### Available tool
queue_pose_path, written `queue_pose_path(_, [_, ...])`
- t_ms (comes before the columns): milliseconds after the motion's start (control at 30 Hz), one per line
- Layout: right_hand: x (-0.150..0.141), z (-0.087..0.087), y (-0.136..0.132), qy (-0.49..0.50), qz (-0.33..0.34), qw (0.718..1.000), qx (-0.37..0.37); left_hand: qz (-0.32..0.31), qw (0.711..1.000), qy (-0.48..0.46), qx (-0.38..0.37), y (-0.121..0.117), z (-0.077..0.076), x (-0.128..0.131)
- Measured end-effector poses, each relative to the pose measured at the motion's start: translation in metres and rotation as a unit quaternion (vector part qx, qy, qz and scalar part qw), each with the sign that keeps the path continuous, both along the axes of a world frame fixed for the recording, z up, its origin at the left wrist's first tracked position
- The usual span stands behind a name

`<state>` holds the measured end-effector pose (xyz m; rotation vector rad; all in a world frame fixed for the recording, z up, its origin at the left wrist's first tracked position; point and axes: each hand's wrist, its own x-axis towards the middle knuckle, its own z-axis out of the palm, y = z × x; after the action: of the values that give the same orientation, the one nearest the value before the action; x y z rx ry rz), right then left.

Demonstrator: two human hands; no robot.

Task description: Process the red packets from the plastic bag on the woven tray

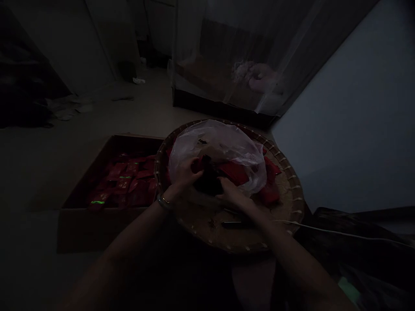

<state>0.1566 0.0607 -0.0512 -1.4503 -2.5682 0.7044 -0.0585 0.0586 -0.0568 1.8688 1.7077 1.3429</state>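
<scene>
The room is very dim. My left hand [184, 173], with a bracelet at the wrist, curls around the left side of a dark bundle [207, 182] with red at its upper left. Across from it, my right hand [234, 194] grips the bundle's right side. Its exact kind is too dark to make out. Just behind lies an open clear plastic bag [210, 131], with a red packet [235, 172] in or against it. All this is on a round woven bamboo tray [293, 190]. A dark-handled tool [238, 224] lies below my right hand.
A cardboard box [84, 224] holding several red packets [125, 183] stands left of the tray. More red packets [269, 192] lie at the tray's right. A thin white cord [337, 233] runs off right. Behind is a netted bed [220, 82], with a pale wall [353, 108] to the right.
</scene>
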Motion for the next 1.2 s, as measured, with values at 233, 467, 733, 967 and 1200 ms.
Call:
queue_pose_path(233, [-0.015, -0.006, 0.012, 0.072, -0.019, 0.997, 0.037, 0.013, 1.000, -0.012, 0.004, 0.000, -0.002, -0.001])
queue_pose_path(467, [-0.027, -0.003, 0.020, 0.016, -0.019, 0.999, 0.045, 0.016, 0.999, -0.036, 0.023, 0.002, -0.004, -0.001])
queue_pose_path(733, [-0.066, 0.002, 0.006, -0.064, 0.101, 0.988, 0.094, 0.032, 0.999, -0.025, 0.025, -0.001, 0.001, -0.001])
queue_pose_path(967, [-0.077, 0.003, 0.004, -0.131, 0.232, 0.956, 0.125, 0.021, 0.998, -0.029, 0.045, 0.000, 0.001, -0.002])
queue_pose_path(1200, [-0.079, 0.003, 0.001, -0.133, 0.225, 0.957, 0.126, 0.035, 0.999, -0.031, 0.027, -0.001, 0.002, -0.001])
